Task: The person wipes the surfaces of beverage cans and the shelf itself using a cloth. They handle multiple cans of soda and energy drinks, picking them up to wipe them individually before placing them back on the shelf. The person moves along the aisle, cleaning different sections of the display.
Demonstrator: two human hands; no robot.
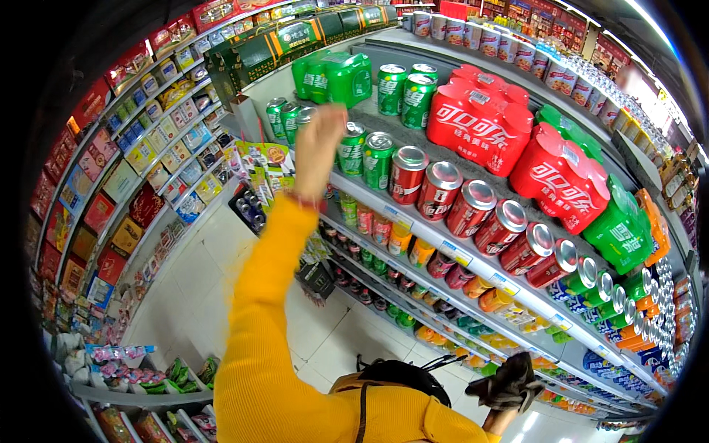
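My left hand (321, 141) reaches up to the front row of green soda cans (350, 149) on the top shelf. It covers part of that row, and its fingers are blurred, so its grip is hidden. At the lower right, my right hand (501, 420) holds a dark brown cloth (509, 382) beside the shelf front. Red cola cans (409, 174) stand to the right of the green ones. Behind them sit red shrink-wrapped cola packs (481, 122) and a green shrink-wrapped pack (332, 77).
Lower shelves hold bottled drinks (400, 239). Price tags line the metal shelf edge (457, 252). Dark green gift boxes (293, 41) are stacked at the top. Packaged goods fill a shelf (119, 185) at left. Snack bins (144, 390) stand at lower left, and tiled floor (194, 277) lies between.
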